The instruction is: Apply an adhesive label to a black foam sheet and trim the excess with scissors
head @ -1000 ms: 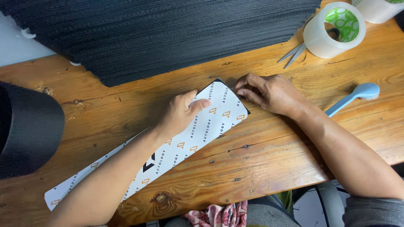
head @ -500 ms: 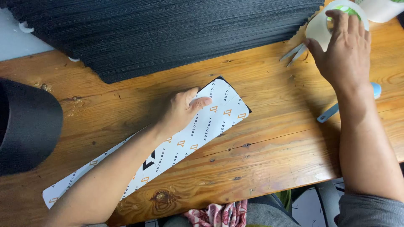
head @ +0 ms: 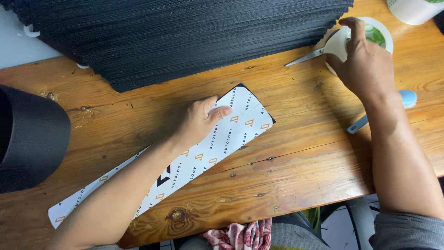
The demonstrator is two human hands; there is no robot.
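Hands on printed white strip (head: 217, 139) and round tape roll (head: 340, 44).

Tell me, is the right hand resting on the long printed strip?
No, the right hand grasps the tape roll; only the left hand presses the printed strip.

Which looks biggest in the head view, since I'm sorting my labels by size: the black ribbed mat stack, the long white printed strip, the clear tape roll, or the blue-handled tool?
Largest to smallest:
1. Black ribbed mat stack, cut off by the frame
2. Long white printed strip
3. Clear tape roll and blue-handled tool: both partly hidden by the right hand, so unranked.
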